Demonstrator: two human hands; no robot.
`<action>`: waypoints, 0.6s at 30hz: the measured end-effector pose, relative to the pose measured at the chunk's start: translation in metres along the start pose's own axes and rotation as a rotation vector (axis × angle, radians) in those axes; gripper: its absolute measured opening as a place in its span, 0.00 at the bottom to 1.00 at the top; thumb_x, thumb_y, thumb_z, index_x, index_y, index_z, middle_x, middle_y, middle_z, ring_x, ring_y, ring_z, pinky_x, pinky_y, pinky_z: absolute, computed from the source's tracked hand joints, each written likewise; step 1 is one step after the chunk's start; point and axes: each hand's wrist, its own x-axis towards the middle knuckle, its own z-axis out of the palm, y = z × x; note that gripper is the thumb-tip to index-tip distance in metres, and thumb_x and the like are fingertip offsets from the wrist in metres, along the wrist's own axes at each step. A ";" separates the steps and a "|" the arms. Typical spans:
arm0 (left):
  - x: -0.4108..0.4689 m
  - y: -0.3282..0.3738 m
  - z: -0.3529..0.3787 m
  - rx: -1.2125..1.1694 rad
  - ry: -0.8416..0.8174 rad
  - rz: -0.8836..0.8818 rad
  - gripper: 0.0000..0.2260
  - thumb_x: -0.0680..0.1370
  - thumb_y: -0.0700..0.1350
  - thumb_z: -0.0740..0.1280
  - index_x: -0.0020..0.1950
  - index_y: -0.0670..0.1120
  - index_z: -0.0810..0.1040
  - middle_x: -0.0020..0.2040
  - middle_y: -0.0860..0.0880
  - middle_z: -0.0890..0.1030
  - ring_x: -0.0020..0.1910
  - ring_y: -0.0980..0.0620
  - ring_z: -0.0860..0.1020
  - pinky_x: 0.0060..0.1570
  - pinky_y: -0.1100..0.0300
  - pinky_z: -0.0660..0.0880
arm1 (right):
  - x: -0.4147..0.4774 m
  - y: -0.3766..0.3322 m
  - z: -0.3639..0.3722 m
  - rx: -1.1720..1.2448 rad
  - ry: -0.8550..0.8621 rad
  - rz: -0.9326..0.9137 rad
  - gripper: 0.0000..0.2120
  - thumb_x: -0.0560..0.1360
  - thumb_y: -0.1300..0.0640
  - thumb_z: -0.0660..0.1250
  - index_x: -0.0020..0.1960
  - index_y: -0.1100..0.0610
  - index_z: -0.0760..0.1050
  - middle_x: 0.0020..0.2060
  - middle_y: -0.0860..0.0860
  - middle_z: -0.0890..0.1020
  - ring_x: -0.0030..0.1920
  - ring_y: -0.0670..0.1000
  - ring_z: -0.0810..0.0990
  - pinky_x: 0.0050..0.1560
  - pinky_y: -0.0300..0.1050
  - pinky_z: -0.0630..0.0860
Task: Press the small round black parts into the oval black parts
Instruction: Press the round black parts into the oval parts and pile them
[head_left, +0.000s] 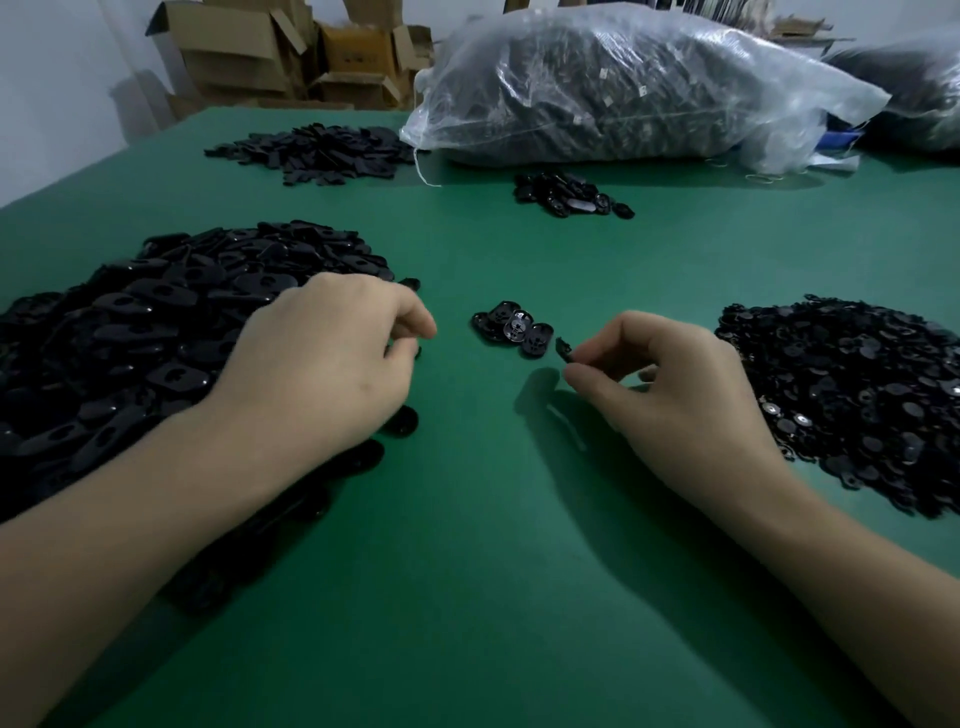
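Your right hand (670, 395) pinches one small round part (563, 349) in its grip, just beside a few oval parts (511, 327) on the counter (467, 545). I cannot tell if your left hand (322, 358) holds anything. I think most of the job is left: the oval pile (156, 332) and the round pile (852, 395) are big.

Green table (467, 571); black oval parts (156, 322); black round parts (857, 395); brown boxes (234, 52); clear bag (623, 83).
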 end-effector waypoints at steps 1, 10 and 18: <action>0.002 -0.004 -0.001 0.077 -0.036 0.008 0.08 0.80 0.50 0.68 0.56 0.61 0.83 0.41 0.65 0.78 0.44 0.53 0.80 0.45 0.57 0.77 | 0.000 0.000 0.001 -0.059 -0.004 -0.013 0.04 0.74 0.53 0.76 0.42 0.46 0.82 0.36 0.38 0.82 0.41 0.41 0.81 0.43 0.33 0.75; 0.003 -0.012 0.010 0.287 -0.046 0.070 0.13 0.80 0.59 0.68 0.63 0.60 0.80 0.56 0.59 0.80 0.57 0.51 0.80 0.44 0.55 0.74 | -0.003 -0.004 -0.002 -0.283 -0.151 -0.124 0.08 0.78 0.49 0.71 0.56 0.43 0.83 0.51 0.40 0.81 0.56 0.48 0.75 0.59 0.55 0.74; 0.004 -0.017 0.018 0.278 0.010 0.109 0.13 0.81 0.57 0.67 0.64 0.59 0.81 0.59 0.58 0.83 0.60 0.51 0.80 0.48 0.54 0.77 | -0.007 -0.008 -0.001 -0.370 -0.174 -0.168 0.18 0.76 0.39 0.62 0.60 0.45 0.83 0.50 0.41 0.77 0.56 0.48 0.73 0.58 0.54 0.74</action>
